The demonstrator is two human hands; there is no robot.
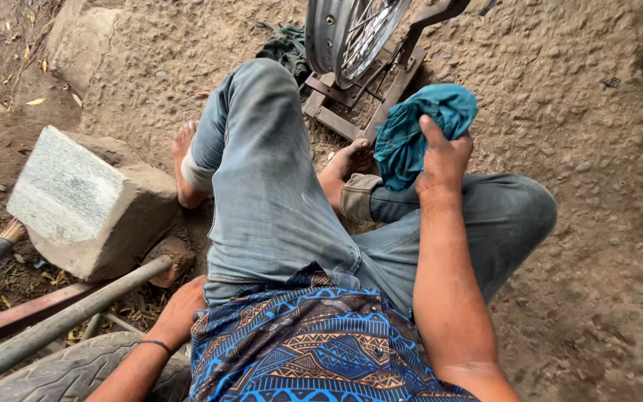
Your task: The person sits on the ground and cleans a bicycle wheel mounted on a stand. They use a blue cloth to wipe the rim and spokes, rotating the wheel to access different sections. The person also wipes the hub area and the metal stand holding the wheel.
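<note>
One teal rag (pixel 418 134), soft and light, bunched in the right hand (pixel 444 160) just below the wheel rim (pixel 351 30). Fingers clench its middle. Left hand (pixel 180 313), far below the rim, rests flat on a tyre (pixel 76 368).

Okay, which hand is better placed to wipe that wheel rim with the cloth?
Probably the right hand: it already grips the teal cloth and is raised just short of the wheel rim. The left hand is back beside the hip, resting on the tyre.
</note>
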